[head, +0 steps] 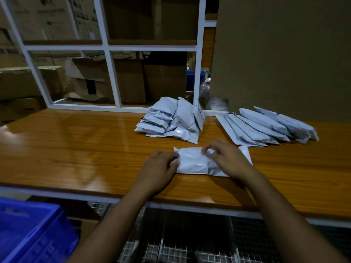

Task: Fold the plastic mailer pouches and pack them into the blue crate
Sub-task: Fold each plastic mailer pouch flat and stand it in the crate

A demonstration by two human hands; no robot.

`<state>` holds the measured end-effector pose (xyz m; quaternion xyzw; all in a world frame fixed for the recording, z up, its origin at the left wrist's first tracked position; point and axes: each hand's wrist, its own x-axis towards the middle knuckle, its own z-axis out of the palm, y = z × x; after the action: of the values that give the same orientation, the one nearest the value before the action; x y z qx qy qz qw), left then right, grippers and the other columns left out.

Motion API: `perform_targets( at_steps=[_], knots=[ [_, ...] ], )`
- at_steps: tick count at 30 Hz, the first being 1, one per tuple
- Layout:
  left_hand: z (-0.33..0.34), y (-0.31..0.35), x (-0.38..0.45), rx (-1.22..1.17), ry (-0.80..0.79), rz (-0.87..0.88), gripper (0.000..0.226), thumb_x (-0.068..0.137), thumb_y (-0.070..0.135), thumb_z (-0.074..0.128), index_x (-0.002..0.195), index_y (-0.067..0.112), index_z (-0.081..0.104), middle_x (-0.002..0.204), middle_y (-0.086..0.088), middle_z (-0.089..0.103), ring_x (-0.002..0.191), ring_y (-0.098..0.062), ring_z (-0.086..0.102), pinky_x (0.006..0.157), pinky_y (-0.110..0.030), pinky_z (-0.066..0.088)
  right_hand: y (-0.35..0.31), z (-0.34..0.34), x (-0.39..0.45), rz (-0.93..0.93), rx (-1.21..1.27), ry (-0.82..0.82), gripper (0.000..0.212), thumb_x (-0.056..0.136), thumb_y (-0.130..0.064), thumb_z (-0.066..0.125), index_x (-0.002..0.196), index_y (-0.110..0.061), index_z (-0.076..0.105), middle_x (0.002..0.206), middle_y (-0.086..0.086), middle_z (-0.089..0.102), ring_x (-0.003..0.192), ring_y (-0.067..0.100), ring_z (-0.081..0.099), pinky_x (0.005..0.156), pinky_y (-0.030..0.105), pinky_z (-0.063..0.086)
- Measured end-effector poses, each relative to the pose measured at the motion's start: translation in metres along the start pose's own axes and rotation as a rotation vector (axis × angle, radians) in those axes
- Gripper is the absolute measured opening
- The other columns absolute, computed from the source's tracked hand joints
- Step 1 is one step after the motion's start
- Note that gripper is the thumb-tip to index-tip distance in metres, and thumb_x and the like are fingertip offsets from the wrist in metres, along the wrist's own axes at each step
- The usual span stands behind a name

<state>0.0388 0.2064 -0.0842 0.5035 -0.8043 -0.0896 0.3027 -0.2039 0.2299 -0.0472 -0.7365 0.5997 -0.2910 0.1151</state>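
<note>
Warehouse packing bench, stacked cardboard boxes [47, 18]

Your left hand [158, 165] and right hand [227, 158] are bare, forearms uncovered: no sleeves, gloves, rings or watch.

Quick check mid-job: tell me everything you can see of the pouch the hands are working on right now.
The pouch is pale grey-white glossy plastic, creased and slightly puffed, lying flat and lengthwise across the wooden counter near its front edge. Its far right end sticks out flat past the right hand; a darker grey strip shows along its near edge. The left hand rests on its left end, and the right hand's curled fingers pinch its upper edge. It lies apart from the other pouches behind it.
</note>
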Motion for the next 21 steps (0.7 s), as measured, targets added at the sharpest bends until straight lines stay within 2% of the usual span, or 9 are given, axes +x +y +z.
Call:
perform_targets(
  at_steps=[1,3,5,7,9,11,16,19,21],
  knots=[
    [-0.001,0.001,-0.004,0.009,0.005,-0.014,0.035,0.101,0.045,0.051,0.133,0.036,0.059,0.125,0.008,0.061,0.12,-0.013,0.048,0.101,-0.037,0.044,-0.007,0.002,0.006,-0.005,-0.091,0.079,0.021,0.099,-0.02,0.05,0.107,-0.031,0.066,0.116,-0.004,0.055,0.098,0.012,0.054,0.079,0.029,0.041],
    [-0.002,0.003,-0.01,0.043,0.036,-0.019,0.035,0.099,0.049,0.051,0.131,0.036,0.061,0.121,0.008,0.063,0.118,-0.013,0.048,0.098,-0.034,0.042,-0.023,0.014,0.018,-0.033,-0.144,0.132,0.02,0.101,-0.025,0.048,0.111,-0.025,0.065,0.115,0.001,0.058,0.106,0.018,0.052,0.086,0.032,0.042],
    [-0.002,0.002,-0.014,0.082,0.057,-0.017,0.038,0.096,0.054,0.05,0.127,0.036,0.062,0.118,0.012,0.066,0.117,-0.012,0.047,0.095,-0.033,0.039,-0.037,0.032,0.023,-0.033,-0.11,0.057,0.026,0.103,-0.031,0.044,0.118,-0.021,0.063,0.119,0.002,0.059,0.114,0.021,0.049,0.093,0.036,0.042],
    [-0.003,-0.003,-0.019,0.073,0.082,-0.04,0.039,0.094,0.059,0.051,0.123,0.036,0.064,0.11,0.015,0.067,0.115,-0.01,0.047,0.092,-0.032,0.037,-0.044,0.051,0.022,-0.019,-0.08,-0.011,0.036,0.106,-0.037,0.037,0.13,-0.022,0.059,0.131,0.002,0.058,0.125,0.023,0.044,0.103,0.037,0.038],
    [-0.006,-0.009,-0.023,0.059,0.113,-0.087,0.04,0.09,0.064,0.052,0.116,0.037,0.065,0.094,0.019,0.063,0.111,-0.01,0.048,0.088,-0.034,0.038,-0.046,0.064,0.018,0.025,-0.091,-0.044,0.044,0.108,-0.043,0.028,0.145,-0.03,0.049,0.148,-0.002,0.049,0.135,0.022,0.036,0.111,0.038,0.029],
    [-0.008,-0.012,-0.026,0.084,0.11,-0.122,0.044,0.086,0.071,0.05,0.11,0.037,0.066,0.081,0.021,0.055,0.108,-0.01,0.047,0.083,-0.035,0.038,-0.047,0.072,0.018,0.092,-0.188,-0.097,0.049,0.106,-0.049,0.019,0.152,-0.041,0.035,0.156,-0.008,0.038,0.137,0.023,0.029,0.111,0.045,0.027],
    [-0.01,-0.012,-0.027,0.081,0.118,-0.156,0.042,0.085,0.069,0.055,0.112,0.038,0.065,0.092,0.022,0.06,0.114,-0.009,0.044,0.084,-0.034,0.036,-0.058,0.083,0.021,0.138,-0.412,-0.126,0.054,0.103,-0.053,0.012,0.156,-0.043,0.019,0.16,-0.01,0.032,0.139,0.027,0.023,0.107,0.054,0.023],
    [-0.011,-0.011,-0.025,-0.04,0.159,-0.158,0.04,0.09,0.053,0.061,0.124,0.033,0.063,0.098,0.02,0.057,0.116,-0.009,0.05,0.092,-0.038,0.048,-0.058,0.088,0.022,0.146,-0.501,-0.141,0.056,0.103,-0.053,0.009,0.158,-0.039,0.013,0.164,-0.009,0.024,0.152,0.032,0.0,0.115,0.064,-0.001],
    [-0.01,-0.01,-0.022,-0.108,0.155,-0.153,0.038,0.096,0.043,0.056,0.132,0.03,0.06,0.105,0.016,0.054,0.115,-0.011,0.055,0.095,-0.037,0.051,-0.058,0.09,0.026,0.155,-0.534,-0.175,0.058,0.103,-0.052,0.008,0.159,-0.036,0.01,0.166,-0.006,0.017,0.154,0.03,0.0,0.118,0.064,-0.005]
  ],
)
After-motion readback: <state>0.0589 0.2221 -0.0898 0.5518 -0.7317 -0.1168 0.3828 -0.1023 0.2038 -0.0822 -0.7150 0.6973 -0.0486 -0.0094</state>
